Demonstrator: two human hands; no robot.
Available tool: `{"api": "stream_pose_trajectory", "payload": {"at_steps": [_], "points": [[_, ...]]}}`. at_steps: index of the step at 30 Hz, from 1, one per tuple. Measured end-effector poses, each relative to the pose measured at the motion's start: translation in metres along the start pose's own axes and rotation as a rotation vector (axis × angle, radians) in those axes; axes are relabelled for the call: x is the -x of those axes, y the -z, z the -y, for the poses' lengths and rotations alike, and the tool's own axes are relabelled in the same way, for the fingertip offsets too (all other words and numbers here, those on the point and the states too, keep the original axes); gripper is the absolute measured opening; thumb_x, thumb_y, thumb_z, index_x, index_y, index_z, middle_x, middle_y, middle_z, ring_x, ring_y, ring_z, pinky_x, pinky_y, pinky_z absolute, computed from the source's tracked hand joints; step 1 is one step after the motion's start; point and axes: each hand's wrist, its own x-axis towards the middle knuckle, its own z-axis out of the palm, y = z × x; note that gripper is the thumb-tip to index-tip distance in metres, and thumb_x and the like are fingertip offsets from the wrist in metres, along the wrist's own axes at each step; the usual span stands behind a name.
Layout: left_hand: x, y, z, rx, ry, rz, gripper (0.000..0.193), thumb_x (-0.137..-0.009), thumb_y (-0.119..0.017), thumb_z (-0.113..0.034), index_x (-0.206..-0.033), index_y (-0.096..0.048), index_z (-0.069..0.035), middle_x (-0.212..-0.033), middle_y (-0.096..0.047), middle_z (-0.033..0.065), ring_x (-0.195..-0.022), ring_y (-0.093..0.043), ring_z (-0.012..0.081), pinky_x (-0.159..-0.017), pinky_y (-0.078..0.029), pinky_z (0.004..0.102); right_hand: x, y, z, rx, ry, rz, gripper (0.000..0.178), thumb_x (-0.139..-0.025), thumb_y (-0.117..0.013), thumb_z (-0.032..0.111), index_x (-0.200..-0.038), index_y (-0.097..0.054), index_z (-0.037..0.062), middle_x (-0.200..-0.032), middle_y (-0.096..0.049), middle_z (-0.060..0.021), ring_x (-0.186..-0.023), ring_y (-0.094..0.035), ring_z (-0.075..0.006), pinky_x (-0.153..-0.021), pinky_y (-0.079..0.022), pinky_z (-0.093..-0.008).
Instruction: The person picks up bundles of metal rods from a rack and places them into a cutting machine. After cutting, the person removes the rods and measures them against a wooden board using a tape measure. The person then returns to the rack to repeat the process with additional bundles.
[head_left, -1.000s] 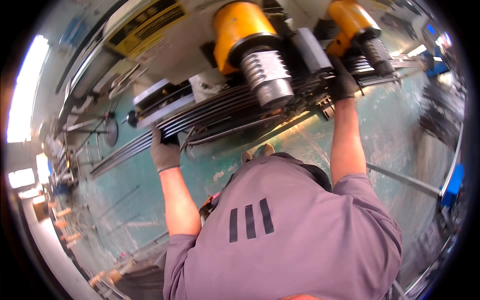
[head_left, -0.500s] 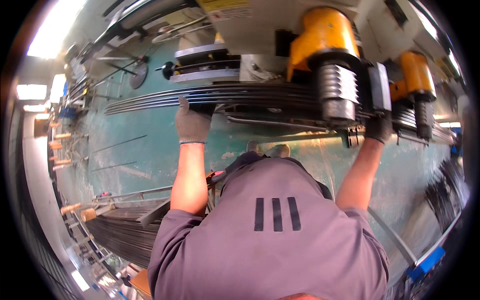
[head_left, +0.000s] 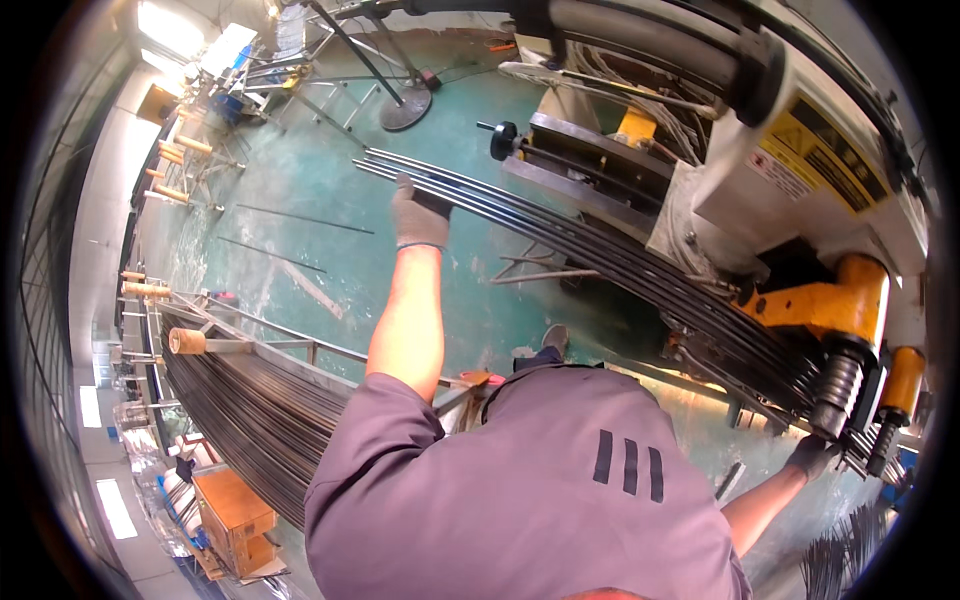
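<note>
A bundle of long, thin dark metal rods runs slantwise from the upper middle down to the right, with its free ends fanned slightly at the left. My left hand, in a grey glove, is closed round the bundle near those ends, thumb up on the near side and fingers out of sight beneath. At the far right, the rods pass beneath an orange clamp with a ribbed metal cylinder. My dark-gloved right hand touches the work just below that cylinder; its fingers are mostly hidden there.
A second orange clamp stands farther right. Behind the rods is a machine housing with a warning label and a slide with a black knob. A rack of rods lies left of me; two loose rods are on the green floor.
My view has swung left, so the bundle now slants and the clamps sit lower right. My left hand still grips the rods; my right hand stays by the clamp.
</note>
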Motion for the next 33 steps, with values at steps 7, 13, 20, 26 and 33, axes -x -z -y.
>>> {"api": "stream_pose_trajectory", "payload": {"at_steps": [7, 13, 20, 26, 33], "points": [[-0.108, 0.020, -0.100, -0.273, -0.193, -0.211, 0.038, -0.114, -0.053, -0.039, -0.120, -0.066, -0.004, -0.112, -0.071, 0.0105, -0.096, -0.074, 0.0258, -0.080, -0.064, 0.0446, 0.036, 0.132, 0.145, -0.825, 0.270, -0.149, 0.038, -0.111, -0.052, 0.034, -0.145, -0.066, 0.0221, -0.139, -0.065, 0.0011, -0.132, -0.059, -0.0142, -0.120, -0.031, -0.0547], [-0.113, 0.040, -0.097, -0.528, -0.222, -0.148, 0.032, -0.109, -0.062, -0.030, -0.124, -0.068, -0.003, -0.110, -0.072, 0.0098, -0.090, -0.076, 0.0232, -0.071, -0.067, 0.0400, 0.003, 0.136, 0.290, 1.331, -0.052, -0.618, 0.044, -0.111, -0.052, 0.053, -0.129, -0.071, 0.0176, -0.091, -0.059, 0.0031, -0.087, -0.056, -0.0143, -0.092, -0.050, -0.0308], [-0.098, 0.047, -0.115, -0.424, -0.174, -0.176, 0.030, -0.107, -0.064, -0.023, -0.129, -0.065, -0.003, -0.113, -0.071, 0.0103, -0.092, -0.076, 0.0257, -0.075, -0.068, 0.0428, -0.031, 0.153, 0.274, 0.761, -0.387, -0.723, 0.040, -0.113, -0.051, 0.052, -0.090, -0.058, 0.0199, -0.080, -0.049, 0.0030, -0.072, -0.049, -0.0129, -0.077, -0.049, -0.0310], [-0.104, 0.024, -0.107, -0.361, -0.212, -0.100, 0.029, -0.104, -0.066, -0.016, -0.131, -0.065, -0.005, -0.112, -0.071, 0.0106, -0.093, -0.075, 0.0279, -0.076, -0.068, 0.0461, 0.017, 0.193, 0.195, -0.543, 0.223, -0.604, 0.024, -0.111, -0.050, 0.038, -0.103, -0.066, 0.0219, -0.103, -0.062, 0.0010, -0.098, -0.057, -0.0175, -0.096, -0.044, -0.0433], [-0.085, 0.016, -0.102, -0.514, -0.195, -0.145, 0.032, -0.100, -0.067, -0.009, -0.132, -0.066, -0.005, -0.109, -0.074, 0.0116, -0.090, -0.076, 0.0276, -0.074, -0.068, 0.0455, 0.074, 0.193, 0.122, -0.762, 0.340, -0.521, 0.032, -0.109, -0.050, 0.020, -0.123, -0.079, 0.0238, -0.130, -0.076, -0.0010, -0.131, -0.066, -0.0231, -0.118, -0.038, -0.0573]]}}
